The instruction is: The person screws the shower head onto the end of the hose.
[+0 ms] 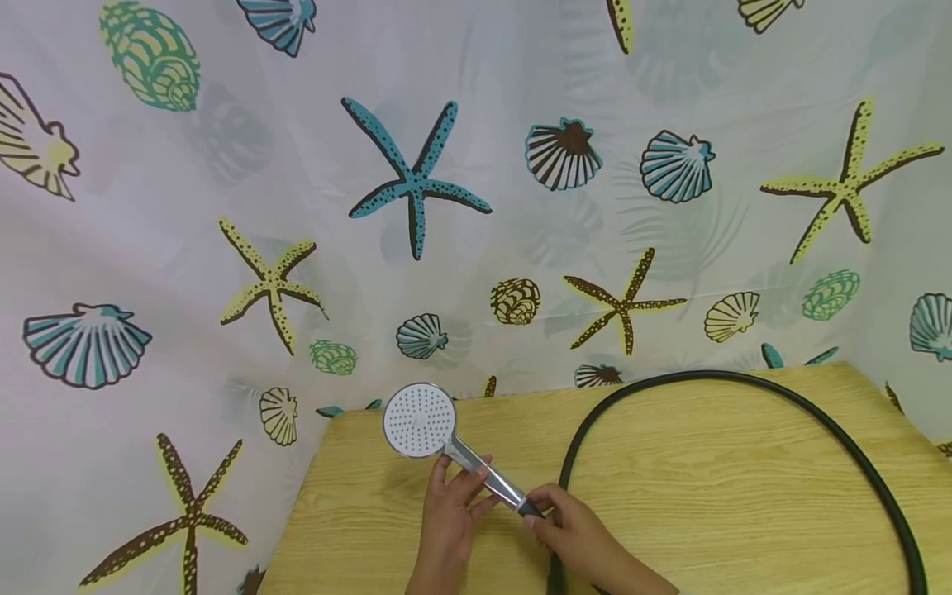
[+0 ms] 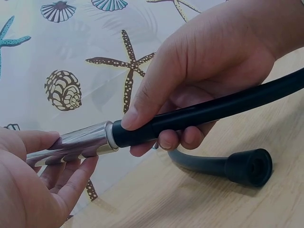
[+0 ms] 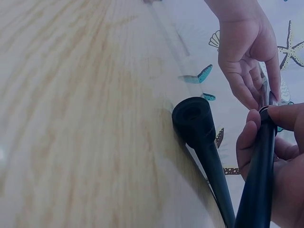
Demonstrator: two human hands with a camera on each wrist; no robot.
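I see the fingers of the left hand (image 1: 449, 502) curled around the silver handle (image 1: 507, 491) of the shower head (image 1: 420, 420), while those of the right hand (image 1: 571, 529) pinch one end of the black hose (image 1: 699, 375), with the thumb on top and the other fingers below. The shower head is held above the bench (image 1: 744, 479), near its far left corner, with the round face turned upward. In my judgement, the left hand keeps the handle steady, and the right hand holds so near to the hose end because there it can direct it well. The two parts stand in one line and meet at a pale ring (image 2: 110, 137); how tightly they are joined, I cannot tell. The hose makes a wide arch to the far edge and bends down toward the right edge, probably because it is rather stiff. Its flared end (image 2: 248, 166) is near the right hand, held by no fingers. As for the look, the face is pale with many small grey dots, its rim is shiny, and the handle reflects the fingers almost like a mirror
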